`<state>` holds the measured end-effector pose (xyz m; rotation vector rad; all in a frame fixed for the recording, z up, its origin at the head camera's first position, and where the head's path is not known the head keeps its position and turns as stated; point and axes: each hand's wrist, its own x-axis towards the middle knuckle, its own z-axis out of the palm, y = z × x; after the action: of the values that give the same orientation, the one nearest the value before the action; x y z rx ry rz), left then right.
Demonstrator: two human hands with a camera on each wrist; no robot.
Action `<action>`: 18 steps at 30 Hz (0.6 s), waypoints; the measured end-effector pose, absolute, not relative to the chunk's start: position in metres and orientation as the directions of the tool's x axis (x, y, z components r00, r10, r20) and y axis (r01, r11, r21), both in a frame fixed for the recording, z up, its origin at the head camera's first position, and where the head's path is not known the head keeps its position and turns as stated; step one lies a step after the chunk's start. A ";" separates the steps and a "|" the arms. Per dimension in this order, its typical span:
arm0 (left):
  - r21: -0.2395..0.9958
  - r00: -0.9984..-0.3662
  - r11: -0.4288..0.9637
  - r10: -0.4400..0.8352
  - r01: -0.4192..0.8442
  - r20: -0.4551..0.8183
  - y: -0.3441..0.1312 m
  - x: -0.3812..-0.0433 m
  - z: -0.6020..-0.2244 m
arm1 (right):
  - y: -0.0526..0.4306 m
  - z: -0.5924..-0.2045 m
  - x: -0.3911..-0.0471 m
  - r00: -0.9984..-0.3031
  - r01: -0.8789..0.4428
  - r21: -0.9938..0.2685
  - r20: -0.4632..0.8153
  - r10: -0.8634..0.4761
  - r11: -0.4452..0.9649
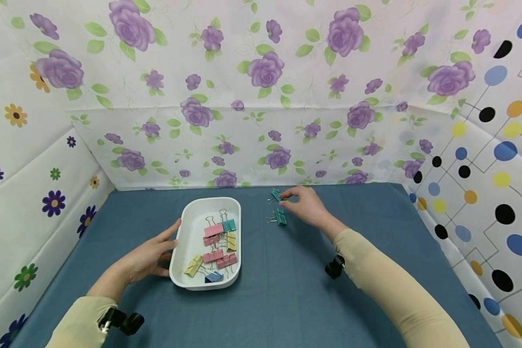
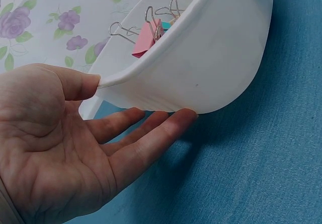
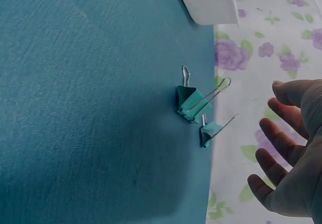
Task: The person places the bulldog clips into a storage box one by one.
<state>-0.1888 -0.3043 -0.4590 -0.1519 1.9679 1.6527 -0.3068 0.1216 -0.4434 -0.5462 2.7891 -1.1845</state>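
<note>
My left hand (image 1: 150, 256) holds the left side of a white tray (image 2: 216, 58), its thumb at the rim and its fingertips against the lower outer wall. Inside the tray lie several binder clips: pink ones (image 1: 213, 256), yellow ones (image 1: 194, 266), a teal one (image 1: 229, 225) and a blue one (image 1: 214, 277). Two green binder clips rest on the cloth right of the tray, a nearer one (image 1: 280, 217) and a smaller farther one (image 3: 210, 132). Beside the farther clip, my right hand (image 1: 306, 205) has its fingers loosely bent. The right wrist view shows nothing in its grasp.
A blue cloth (image 1: 278, 299) covers the table. Behind it hangs a white sheet with purple flowers (image 1: 265, 70). Patterned sheets stand at both sides, one with coloured dots (image 1: 504, 212) on the right. A small black device (image 1: 335, 267) is strapped at the right wrist.
</note>
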 end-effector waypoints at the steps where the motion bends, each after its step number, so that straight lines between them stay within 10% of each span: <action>1: 0.872 -0.837 0.232 0.258 -0.430 -0.482 -0.304 -0.189 -0.459 | 0.122 -0.444 -0.307 -0.936 -0.295 -0.703 0.076 -0.344 0.647; 18: 0.870 -0.835 0.243 0.261 -0.429 -0.485 -0.304 -0.189 -0.458 | 0.117 -0.461 -0.307 -0.924 -0.356 -0.522 0.074 -0.375 0.775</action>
<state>-0.1891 -0.3037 -0.4585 -0.1532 1.9725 1.6411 -0.3066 0.1165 -0.4611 -0.6030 2.9276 -0.8497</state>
